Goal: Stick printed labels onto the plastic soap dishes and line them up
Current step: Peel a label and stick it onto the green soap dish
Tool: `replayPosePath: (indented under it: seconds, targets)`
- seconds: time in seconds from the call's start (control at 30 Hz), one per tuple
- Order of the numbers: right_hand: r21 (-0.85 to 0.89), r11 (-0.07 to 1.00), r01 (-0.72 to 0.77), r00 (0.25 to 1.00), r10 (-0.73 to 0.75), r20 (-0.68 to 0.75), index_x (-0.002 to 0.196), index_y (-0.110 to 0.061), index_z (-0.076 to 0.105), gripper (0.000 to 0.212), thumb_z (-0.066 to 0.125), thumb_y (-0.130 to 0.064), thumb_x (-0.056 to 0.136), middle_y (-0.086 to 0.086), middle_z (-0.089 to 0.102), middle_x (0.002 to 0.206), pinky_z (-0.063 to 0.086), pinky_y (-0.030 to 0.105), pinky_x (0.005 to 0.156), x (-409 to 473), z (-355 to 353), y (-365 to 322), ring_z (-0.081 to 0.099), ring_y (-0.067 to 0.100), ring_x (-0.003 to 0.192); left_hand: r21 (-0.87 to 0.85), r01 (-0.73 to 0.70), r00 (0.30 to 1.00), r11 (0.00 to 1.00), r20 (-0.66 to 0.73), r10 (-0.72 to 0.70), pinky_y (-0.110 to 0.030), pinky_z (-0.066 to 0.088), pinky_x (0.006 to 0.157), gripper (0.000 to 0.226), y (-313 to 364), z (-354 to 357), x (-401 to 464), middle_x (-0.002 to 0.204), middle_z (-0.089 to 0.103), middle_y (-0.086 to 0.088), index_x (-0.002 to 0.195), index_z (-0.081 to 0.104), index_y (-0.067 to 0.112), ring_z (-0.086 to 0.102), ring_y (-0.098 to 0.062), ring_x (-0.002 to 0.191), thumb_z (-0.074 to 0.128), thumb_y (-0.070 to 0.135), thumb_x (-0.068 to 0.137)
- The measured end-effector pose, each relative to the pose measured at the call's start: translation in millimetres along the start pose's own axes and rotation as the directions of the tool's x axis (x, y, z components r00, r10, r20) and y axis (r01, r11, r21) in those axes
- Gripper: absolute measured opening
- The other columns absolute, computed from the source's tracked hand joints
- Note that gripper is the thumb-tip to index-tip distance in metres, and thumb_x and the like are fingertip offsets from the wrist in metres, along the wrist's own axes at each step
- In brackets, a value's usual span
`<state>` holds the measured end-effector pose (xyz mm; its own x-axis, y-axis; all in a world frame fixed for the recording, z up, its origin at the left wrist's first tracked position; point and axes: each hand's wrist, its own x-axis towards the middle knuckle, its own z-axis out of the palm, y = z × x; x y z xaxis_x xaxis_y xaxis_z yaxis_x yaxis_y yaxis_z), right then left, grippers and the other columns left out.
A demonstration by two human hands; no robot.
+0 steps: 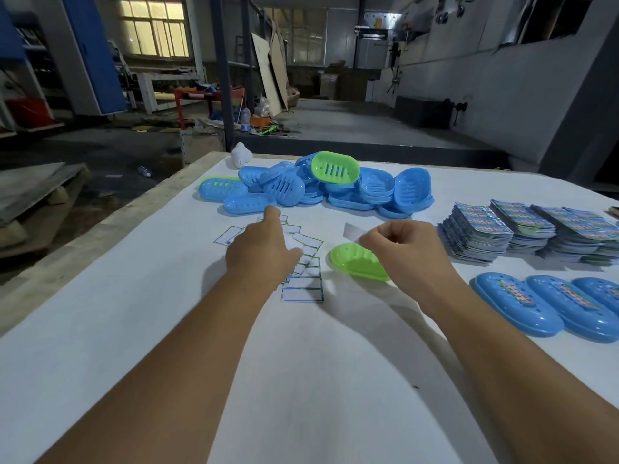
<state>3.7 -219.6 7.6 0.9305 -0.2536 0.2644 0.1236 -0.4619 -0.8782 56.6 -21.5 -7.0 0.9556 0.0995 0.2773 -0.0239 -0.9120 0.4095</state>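
Reaching forward over the white table (134, 329), the left hand (264, 252) is seen in the head view with its index finger stretched out toward the pile of dishes (315, 185); the fingertip lies just short of the nearest blue dish (248, 204). Nothing is gripped by this hand, and the remaining fingers cannot be made out from behind. Scattered backing slips (301, 286) are spread beneath and just beside it.

A small pale slip (351, 231) is pinched by the right hand (402, 249), whose fingers are curled in. Whether this is a label or peeled backing cannot be told. Directly below and slightly left of that hand a green dish (355, 262) is found, lying on the table with its long axis running left to right and tilted a little away. It is partly covered by the right wrist, so the right hand is plainly the nearer of the two.

To the right, label stacks (502, 229) are set out, and nearer the body labelled dishes (542, 303) are lined up side by side. The coming move is judged to turn on the left hand's short gap forward to the pile, should another dish be drawn from it.
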Motion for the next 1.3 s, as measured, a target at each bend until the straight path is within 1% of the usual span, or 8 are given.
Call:
replayPosePath:
  seconds: [0.07, 0.13, 0.23, 0.37, 0.6, 0.9, 1.1, 1.3]
  targets:
    - [-0.024, 1.000, -0.003, 1.000, 0.003, -0.007, 0.064, -0.019, 0.070, 0.017, 0.071, -0.030, 0.078, -0.015, 0.053, 0.049, 0.037, 0.024, 0.055, 0.9, -0.4, 0.7, 0.045, 0.000, 0.046, 0.175, -0.028, 0.997, 0.984, -0.060, 0.039, -0.039, 0.042, 0.088, 0.056, 1.7, 0.5, -0.5, 0.125, 0.056, -0.005, 0.133, 0.046, 0.027, 0.052, -0.029, 0.117, 0.069, 0.045, 0.085]
    - [-0.050, 0.999, 0.001, 1.000, -0.001, -0.014, 0.064, -0.019, 0.070, 0.018, 0.071, -0.031, 0.078, -0.016, 0.055, 0.049, 0.039, 0.025, 0.056, 1.6, -0.5, 1.6, 0.047, -0.001, 0.047, 0.150, -0.077, 0.977, 0.986, -0.184, 0.104, -0.039, 0.040, 0.089, 0.035, 6.4, -1.5, -1.4, 0.121, 0.055, -0.003, 0.121, 0.058, 0.029, 0.048, -0.028, 0.115, 0.065, 0.042, 0.089]
    - [-0.087, 0.996, 0.012, 1.000, -0.014, -0.026, 0.065, -0.019, 0.070, 0.018, 0.070, -0.031, 0.078, -0.015, 0.060, 0.053, 0.041, 0.026, 0.057, 1.6, -0.9, 2.6, 0.051, -0.002, 0.050, -0.262, -0.231, 0.946, 0.937, -0.286, 0.153, -0.034, 0.045, 0.081, 0.014, 20.4, -1.3, -7.3, 0.097, 0.066, 0.003, 0.096, 0.069, 0.023, 0.057, -0.018, 0.095, 0.063, 0.034, 0.092]
    - [-0.140, 0.989, 0.049, 0.997, -0.056, -0.052, 0.063, -0.018, 0.067, 0.023, 0.069, -0.037, 0.076, -0.014, 0.063, 0.055, 0.046, 0.028, 0.058, 0.3, -0.6, 2.8, 0.052, 0.002, 0.051, -0.736, -0.135, 0.982, 0.663, -0.013, 0.186, -0.019, 0.043, 0.059, 0.015, 42.4, -0.1, -23.0, 0.058, 0.063, 0.015, 0.076, 0.073, 0.020, 0.054, 0.001, 0.056, 0.071, 0.031, 0.087]
    - [-0.127, 0.988, 0.088, 0.993, -0.097, -0.067, 0.061, -0.019, 0.066, 0.027, 0.070, -0.042, 0.075, -0.017, 0.057, 0.049, 0.038, 0.026, 0.053, 0.6, -1.2, 2.5, 0.048, 0.001, 0.048, -0.783, -0.075, 0.972, 0.617, 0.080, 0.219, -0.017, 0.053, 0.072, 0.013, 48.0, 1.5, -30.8, 0.079, 0.076, 0.006, 0.086, 0.079, 0.019, 0.069, -0.004, 0.077, 0.071, 0.029, 0.089]
    - [-0.095, 0.982, 0.161, 0.986, -0.165, -0.035, 0.059, -0.019, 0.066, 0.025, 0.073, -0.029, 0.082, -0.015, 0.051, 0.046, 0.033, 0.013, 0.045, 4.2, -3.2, 7.0, 0.042, 0.002, 0.045, -0.810, -0.015, 0.968, 0.586, 0.136, 0.213, -0.003, 0.040, 0.057, 0.016, 50.4, 0.5, -31.3, 0.066, 0.070, 0.016, 0.090, 0.079, 0.015, 0.059, 0.011, 0.059, 0.070, 0.027, 0.091]
    - [-0.046, 0.964, 0.263, 0.965, -0.262, 0.016, 0.080, -0.023, 0.080, 0.013, 0.078, -0.033, 0.087, -0.025, 0.065, 0.060, 0.036, 0.008, 0.051, 5.3, -3.7, 7.1, 0.054, -0.003, 0.052, -0.825, 0.031, 0.973, 0.565, 0.155, 0.173, -0.017, 0.044, 0.069, 0.016, 48.5, -0.7, -26.4, 0.073, 0.072, 0.015, 0.081, 0.079, 0.019, 0.059, 0.009, 0.063, 0.070, 0.029, 0.090]
    - [-0.027, 0.955, 0.297, 0.955, -0.296, 0.020, 0.076, -0.039, 0.076, 0.009, 0.079, -0.038, 0.085, -0.024, 0.069, 0.067, 0.034, 0.006, 0.048, 3.0, -3.1, 4.6, 0.051, -0.003, 0.047, -0.856, 0.004, 0.980, 0.517, 0.107, 0.170, -0.003, 0.042, 0.058, 0.013, 50.1, -0.5, -27.1, 0.070, 0.072, 0.019, 0.079, 0.079, 0.023, 0.061, 0.011, 0.062, 0.072, 0.027, 0.089]
